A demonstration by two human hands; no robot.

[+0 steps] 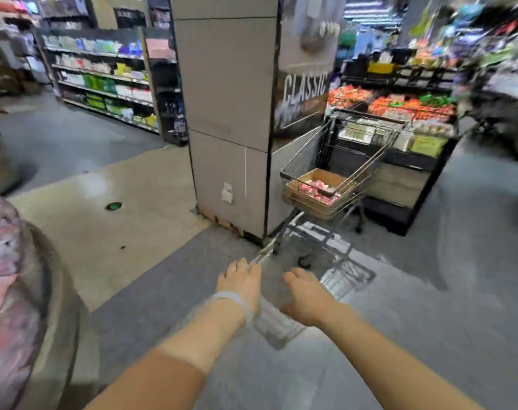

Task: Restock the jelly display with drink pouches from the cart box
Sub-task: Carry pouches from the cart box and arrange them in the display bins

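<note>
Shop aisle, pillar sign (305, 87) reading "CLASSIC" (rest probably blurred), cart box (316, 192)

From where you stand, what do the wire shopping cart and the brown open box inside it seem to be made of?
The wire shopping cart looks like bare metal: thin grey rods forming a see-through mesh basket with a dull sheen. The brown open box inside it appears to be plain cardboard: matte tan walls and raised flaps. The pink packs in it are too blurred to judge.

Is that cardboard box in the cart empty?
No. The open box in the cart holds pink pouches, part filling it.
</note>
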